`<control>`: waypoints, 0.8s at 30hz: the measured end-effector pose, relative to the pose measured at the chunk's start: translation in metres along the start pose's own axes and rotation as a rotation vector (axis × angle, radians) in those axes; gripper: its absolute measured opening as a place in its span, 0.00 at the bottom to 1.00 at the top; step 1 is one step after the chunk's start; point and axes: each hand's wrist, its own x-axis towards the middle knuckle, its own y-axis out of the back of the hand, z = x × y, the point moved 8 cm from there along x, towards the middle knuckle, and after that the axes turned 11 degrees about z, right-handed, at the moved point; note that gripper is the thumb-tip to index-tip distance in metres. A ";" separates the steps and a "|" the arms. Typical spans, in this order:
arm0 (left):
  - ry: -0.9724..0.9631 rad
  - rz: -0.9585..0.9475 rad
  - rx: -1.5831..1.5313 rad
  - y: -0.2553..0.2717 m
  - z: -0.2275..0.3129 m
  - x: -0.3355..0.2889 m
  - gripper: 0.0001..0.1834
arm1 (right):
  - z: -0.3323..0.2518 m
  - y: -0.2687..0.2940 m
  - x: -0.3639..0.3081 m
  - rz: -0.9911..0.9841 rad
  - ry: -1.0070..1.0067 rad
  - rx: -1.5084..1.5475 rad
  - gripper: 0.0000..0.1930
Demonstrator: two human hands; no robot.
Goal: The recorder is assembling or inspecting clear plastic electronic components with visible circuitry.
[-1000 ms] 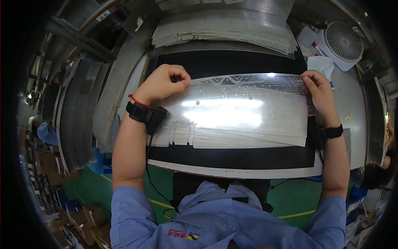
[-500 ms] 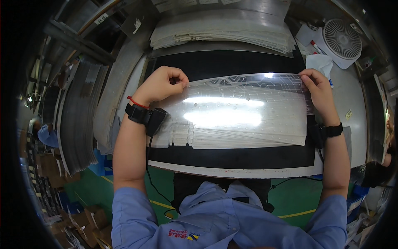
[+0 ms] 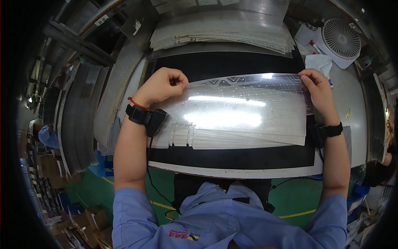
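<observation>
A clear plastic sheet (image 3: 248,106) with fine printed lines and dots stretches between my two hands, bright lamp reflections across it. My left hand (image 3: 167,85) pinches its far left corner between thumb and curled fingers. At the far right corner, my right hand (image 3: 316,86) grips the edge between thumb and forefinger. Beneath it lies a fanned stack of similar sheets (image 3: 244,143), whose near edges show on the black mat (image 3: 232,157). How far the held sheet is above that stack, I cannot tell.
Another pile of translucent sheets (image 3: 224,31) lies at the back of the bench. A white fan (image 3: 342,39), a marker (image 3: 317,47) and a white cloth (image 3: 319,63) are at the back right. Tall sheet stacks (image 3: 81,120) stand on the left. Cables hang from both wrist devices.
Both hands keep the same hold on the sheet. The reflections on it have shifted slightly; otherwise little differs.
</observation>
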 end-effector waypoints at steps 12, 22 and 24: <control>0.001 0.017 0.002 0.001 -0.003 0.000 0.07 | -0.001 -0.001 0.000 -0.002 0.007 -0.004 0.06; 0.066 -0.004 0.086 -0.003 0.006 -0.001 0.11 | 0.001 0.003 -0.001 0.011 -0.023 -0.022 0.06; 0.029 0.022 0.025 0.000 -0.002 0.001 0.10 | 0.001 0.002 0.000 0.018 -0.017 -0.028 0.06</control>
